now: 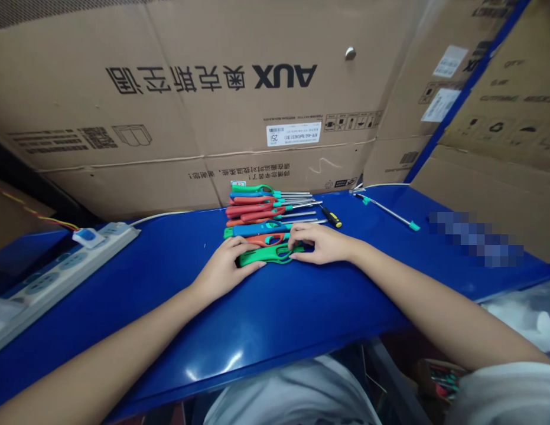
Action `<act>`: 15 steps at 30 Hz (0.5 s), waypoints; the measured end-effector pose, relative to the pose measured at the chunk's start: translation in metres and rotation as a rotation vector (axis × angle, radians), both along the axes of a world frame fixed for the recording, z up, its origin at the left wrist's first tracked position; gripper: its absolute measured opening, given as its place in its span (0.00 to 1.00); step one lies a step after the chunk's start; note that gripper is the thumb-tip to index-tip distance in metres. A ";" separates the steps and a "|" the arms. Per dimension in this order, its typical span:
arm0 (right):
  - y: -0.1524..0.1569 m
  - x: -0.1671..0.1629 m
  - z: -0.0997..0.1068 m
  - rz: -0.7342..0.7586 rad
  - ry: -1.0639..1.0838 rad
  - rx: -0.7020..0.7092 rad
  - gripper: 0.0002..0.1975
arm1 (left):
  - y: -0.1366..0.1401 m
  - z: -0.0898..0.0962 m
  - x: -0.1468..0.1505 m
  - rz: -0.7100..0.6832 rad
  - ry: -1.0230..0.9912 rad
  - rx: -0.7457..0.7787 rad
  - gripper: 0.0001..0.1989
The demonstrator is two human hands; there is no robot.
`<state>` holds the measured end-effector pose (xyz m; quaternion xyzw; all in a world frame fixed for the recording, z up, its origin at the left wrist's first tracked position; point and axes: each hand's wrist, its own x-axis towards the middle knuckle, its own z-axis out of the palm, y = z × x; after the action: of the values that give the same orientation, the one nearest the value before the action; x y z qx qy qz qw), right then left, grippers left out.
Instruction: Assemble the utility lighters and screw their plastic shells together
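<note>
A green long-nosed gas lighter [262, 255] lies across the near end of a row of similar lighters. My left hand [228, 262] is closed round its handle end, thumb on the near side and fingers on the far side. At the trigger-loop end, my right hand [321, 242] pinches it between thumb and fingers; its front part is hidden by that hand. Just beyond lie an orange lighter [262, 239] and a blue lighter [252, 229]. Farther back come several red lighters [250, 211] and another green lighter [252, 188], their metal barrels pointing right.
A black and yellow screwdriver [331, 216] lies right of the row. Farther right is a loose metal lighter barrel [390, 211] with green ends. A white power strip [75, 265] runs along the left. Cardboard [190, 118] walls the back of the blue table [239, 319].
</note>
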<state>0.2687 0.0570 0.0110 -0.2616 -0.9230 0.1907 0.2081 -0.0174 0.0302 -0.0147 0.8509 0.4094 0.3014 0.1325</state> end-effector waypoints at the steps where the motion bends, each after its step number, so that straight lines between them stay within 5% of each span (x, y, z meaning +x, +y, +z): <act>1: 0.000 -0.001 0.000 -0.007 -0.005 -0.008 0.06 | 0.002 -0.001 -0.001 0.008 -0.011 0.002 0.17; 15: 0.004 0.001 -0.002 -0.179 -0.093 0.081 0.05 | -0.005 0.002 0.002 -0.001 -0.049 -0.008 0.18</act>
<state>0.2702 0.0615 0.0085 -0.3427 -0.9116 0.1217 0.1914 -0.0157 0.0257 -0.0125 0.8429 0.4068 0.3205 0.1460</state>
